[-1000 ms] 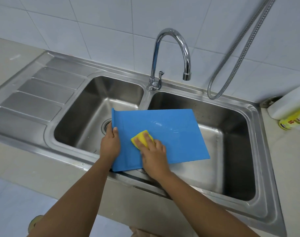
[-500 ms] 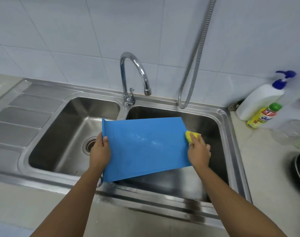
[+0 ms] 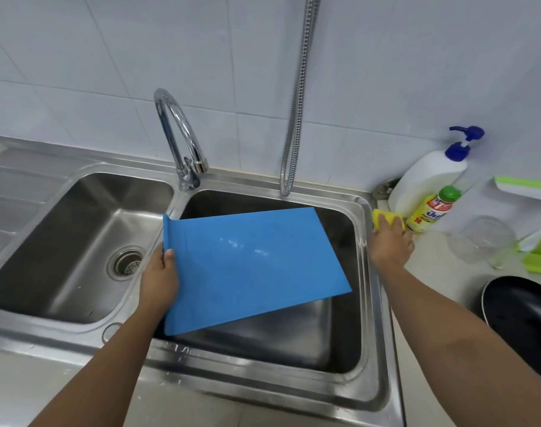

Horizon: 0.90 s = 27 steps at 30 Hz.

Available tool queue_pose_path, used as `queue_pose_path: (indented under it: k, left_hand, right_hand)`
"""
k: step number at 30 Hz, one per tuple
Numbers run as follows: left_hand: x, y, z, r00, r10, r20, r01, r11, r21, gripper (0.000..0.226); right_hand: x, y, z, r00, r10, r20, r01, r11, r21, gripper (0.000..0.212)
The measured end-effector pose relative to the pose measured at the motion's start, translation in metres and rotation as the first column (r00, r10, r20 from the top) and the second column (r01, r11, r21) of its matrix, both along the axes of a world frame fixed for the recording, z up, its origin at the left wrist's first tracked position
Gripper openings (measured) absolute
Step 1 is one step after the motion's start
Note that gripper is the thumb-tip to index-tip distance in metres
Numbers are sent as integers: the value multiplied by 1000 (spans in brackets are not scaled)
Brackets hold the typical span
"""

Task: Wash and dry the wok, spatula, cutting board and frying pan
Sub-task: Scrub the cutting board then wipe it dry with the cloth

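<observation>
One hand alone holds the cutting board [image 3: 250,266]: the left hand [image 3: 160,275] pinches its left edge just below the raised lip, thumb on top and fingers underneath. The blue board hangs tilted above the right basin of the sink [image 3: 377,349] in the middle of the frame. Its long axis runs from that grip toward the right of the frame, and its free lower right corner dips over the basin without touching the rim.

At the right of the frame, the right hand [image 3: 389,241] is well apart from the board, past the sink's right rim. Its fingers are curled over a yellow sponge [image 3: 383,218] on the counter, just beside a yellow soap bottle [image 3: 429,214]. Whether it is putting the sponge down or reaching for soap cannot be told.

The tap [image 3: 176,131] stands at the upper left of the board, its spout above the board's far left corner, and no water runs. Rinsing looks like the likely next step. The left hand is nearer the tap, so the board would need only a short shift up and left. The frying pan [image 3: 522,312] waits at the lower right, nearer the right hand.
</observation>
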<state>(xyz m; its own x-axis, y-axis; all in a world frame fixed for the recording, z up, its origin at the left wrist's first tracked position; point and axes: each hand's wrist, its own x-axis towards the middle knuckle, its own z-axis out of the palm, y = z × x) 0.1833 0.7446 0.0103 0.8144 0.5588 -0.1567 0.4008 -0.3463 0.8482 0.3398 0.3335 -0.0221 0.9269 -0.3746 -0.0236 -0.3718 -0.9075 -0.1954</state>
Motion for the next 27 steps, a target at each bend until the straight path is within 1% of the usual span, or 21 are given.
queue_pose_path:
  k: [2, 6, 9, 12, 14, 16, 18, 21, 23, 27]
  left_hand:
    - [2, -1, 0, 1000, -1, -6, 1, 1000, 5, 36]
    - [4, 4, -1, 1000, 0, -6, 0, 1000, -9, 36]
    - [3, 14, -1, 1000, -7, -9, 7, 1000, -2, 37]
    - [-1, 27, -2, 1000, -8, -17, 7, 1000, -25, 38]
    - [-6, 38, -1, 1000, -7, -24, 6, 999, -39, 37]
    - [-9, 51, 0, 999, -2, -37, 0, 999, -51, 36]
    - [-12, 68, -3, 999, 4, -48, -6, 998, -57, 35]
    - [-17, 98, -10, 998, -1, -62, -5, 996, -93, 35]
    - [-20, 117, -16, 997, 1, -83, -12, 992, -126, 34]
    - [-21, 144, -18, 996, -4, -85, -6, 993, -122, 31]
  right_hand:
    - [-2, -2, -6, 1000, -5, -2, 5, 1000, 27, 46]
    - [-8, 4, -6, 1000, -12, 8, 12, 1000, 18, 54]
    - [-19, 34, -1, 997, 46, 69, -48, 998, 33, 62]
    - [-34, 89, 4, 959, 221, 176, -225, 974, 3, 57]
    - [-45, 135, 6, 910, 366, 193, -370, 929, -18, 55]
    - [-51, 186, 7, 855, 480, 198, -494, 869, 29, 53]
    - [-52, 235, 12, 805, 560, 197, -583, 808, 85, 52]
    - [-36, 301, 21, 762, 621, 181, -645, 752, 135, 55]
    - [-17, 340, 30, 752, 632, 189, -658, 737, 154, 59]
    - [24, 401, 53, 786, 571, 237, -617, 744, 256, 71]
